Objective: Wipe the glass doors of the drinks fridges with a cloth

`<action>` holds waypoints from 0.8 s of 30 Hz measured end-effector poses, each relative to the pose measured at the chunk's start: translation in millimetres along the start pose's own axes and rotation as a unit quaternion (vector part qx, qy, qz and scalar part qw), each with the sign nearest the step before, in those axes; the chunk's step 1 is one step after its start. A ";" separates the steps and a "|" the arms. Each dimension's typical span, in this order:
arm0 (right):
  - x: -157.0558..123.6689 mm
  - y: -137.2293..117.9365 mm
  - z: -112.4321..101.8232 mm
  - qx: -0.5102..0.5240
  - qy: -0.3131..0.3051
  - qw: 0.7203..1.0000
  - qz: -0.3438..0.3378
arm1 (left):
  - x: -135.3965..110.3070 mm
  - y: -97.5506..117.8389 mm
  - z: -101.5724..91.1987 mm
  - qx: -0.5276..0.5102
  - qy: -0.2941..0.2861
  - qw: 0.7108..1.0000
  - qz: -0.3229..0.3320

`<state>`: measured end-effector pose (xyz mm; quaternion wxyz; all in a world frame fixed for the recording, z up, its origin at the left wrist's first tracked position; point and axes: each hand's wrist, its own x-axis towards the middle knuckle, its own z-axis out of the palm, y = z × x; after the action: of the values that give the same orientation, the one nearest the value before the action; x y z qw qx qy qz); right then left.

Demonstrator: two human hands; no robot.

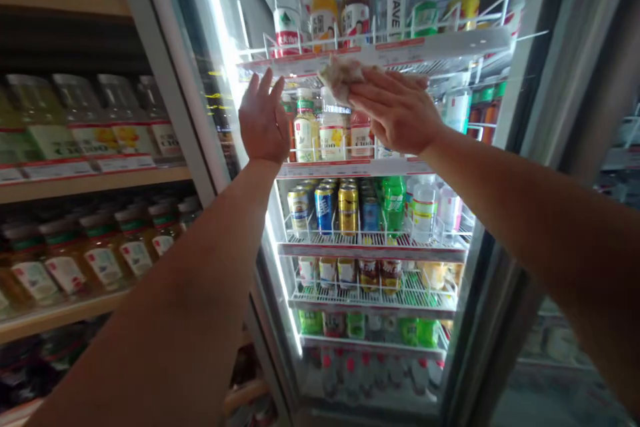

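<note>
My right hand point(395, 107) presses a crumpled, whitish cleaning cloth point(343, 77) to the front edge of the top wire shelf point(450, 47) in a lit drinks fridge. Its fingers lie over the cloth and point left. Raised with fingers apart, my left hand point(265, 120) is near the left end of the same shelf edge and holds nothing. Whether its fingertips touch the edge I cannot tell. Above the cloth stand a water bottle with a red cap point(286, 10), an orange drink bottle point(323, 7) and a dark bottle point(355, 3).
Lower fridge shelves hold juice bottles point(306, 130), a gold can point(348, 208), a blue can point(324, 208) and a green bottle point(393, 203). A bright light strip point(220, 13) runs down the fridge's left side. Wooden shelves point(90, 183) with bottled drinks stand at the left.
</note>
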<state>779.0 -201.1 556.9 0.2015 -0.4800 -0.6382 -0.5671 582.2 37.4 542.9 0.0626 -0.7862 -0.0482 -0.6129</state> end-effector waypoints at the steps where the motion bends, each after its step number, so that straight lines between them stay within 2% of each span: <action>1: 0.2 -2.6 -1.2 0.000 -0.019 1.000 -0.008 | 0.2 0.8 -0.2 0.006 0.004 1.000 -0.002; 2: 0.5 -3.8 -2.2 -0.010 -0.013 1.000 0.006 | 0.3 1.4 -0.4 0.015 0.011 1.000 -0.003; 4: 1.0 -1.6 -2.6 -0.050 0.067 0.992 0.090 | 0.5 1.4 -0.3 0.030 0.027 0.999 0.000; 6: 1.1 4.6 -0.7 -0.085 0.167 0.964 0.190 | 0.2 0.5 0.3 0.018 0.032 0.999 0.001; 7: 0.9 7.3 0.6 -0.096 0.202 0.949 0.222 | -0.1 -0.2 0.6 0.004 0.029 1.000 0.000; 8: 0.5 8.8 1.7 -0.098 0.211 0.945 0.228 | -0.4 -0.7 0.9 -0.012 0.025 1.000 -0.002; 9: -0.1 8.8 2.4 -0.093 0.191 0.956 0.204 | -0.7 -1.2 1.1 -0.025 0.020 0.999 -0.005; 11: -1.6 4.2 1.7 -0.060 0.078 0.992 0.081 | -1.0 -1.3 1.1 -0.038 0.012 0.999 -0.011; 13: -3.2 -2.8 -0.5 -0.017 -0.041 0.998 -0.038 | -1.0 -0.5 0.6 -0.025 0.013 1.000 -0.014; 14: -3.7 -5.5 -1.6 -0.005 -0.070 0.996 -0.061 | -0.9 0.1 0.2 -0.014 0.015 1.000 -0.011; 15: -4.0 -7.0 -2.2 -0.003 -0.064 0.997 -0.051 | -0.8 0.6 -0.2 -0.003 0.018 1.000 -0.008; 17: -4.2 -5.9 -1.8 -0.030 0.036 0.998 0.050 | -0.7 1.2 -0.6 0.011 0.027 1.000 -0.003; 19: -4.3 -2.0 0.0 -0.068 0.165 0.968 0.177 | -0.7 0.4 -0.2 0.015 0.032 0.999 0.002; 20: -4.5 -0.4 0.8 -0.080 0.209 0.950 0.217 | -0.6 -0.4 0.3 0.015 0.035 0.999 0.004; 21: -4.8 0.2 1.2 -0.083 0.222 0.944 0.230 | -0.5 -1.5 0.9 0.017 0.036 0.999 0.007; 22: -5.2 -0.3 1.1 -0.078 0.202 0.953 0.212 | -0.3 -2.8 1.7 0.021 0.037 0.999 0.014; 24: -6.0 -4.5 -0.2 -0.043 0.090 0.988 0.114 | 0.5 -5.2 3.2 0.033 0.043 0.998 0.027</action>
<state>777.9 -203.1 549.8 0.3010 -0.5048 -0.5338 -0.6080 584.6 43.0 542.7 0.1073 -0.7574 -0.0446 -0.6426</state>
